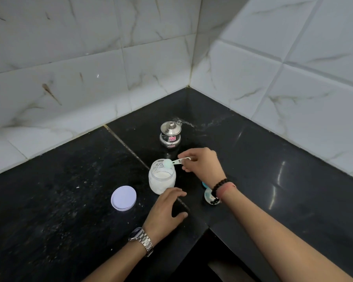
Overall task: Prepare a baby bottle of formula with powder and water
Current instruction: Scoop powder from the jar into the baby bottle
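Near the inner corner of the black polished stone counter (69, 180): clear round plastic jar (162, 178), open at the top, upright, with white powder lying in its lower part. Over the far right of the jar's rim, small white plastic measuring scoop (176, 161), bowl above the mouth, handle running out to the right. Right hand (203, 164) on that handle, thumb and forefinger pinched round it, remaining fingers curled beneath; bowl well clear of the fingertips. Black bead bracelet and a red thread at the right wrist. Left hand (165, 210) just in front of the jar, fingers loosely spread and half bent, fingertips touching or almost touching the jar's near wall, thumb stretched to the right, holding nothing; contact with the jar hard to confirm. Silver metal watch (141, 240) on the left wrist. Left of the jar and apart from it, round white plastic lid (123, 198), flat on the counter. Behind the jar, near the corner, small shiny steel lidded pot (170, 134) with a knob on top and a red label. Under the right wrist, partly hidden, a pale blue and white object (208, 195), identity unclear. White marbled wall tiles (90, 58) on both sides.
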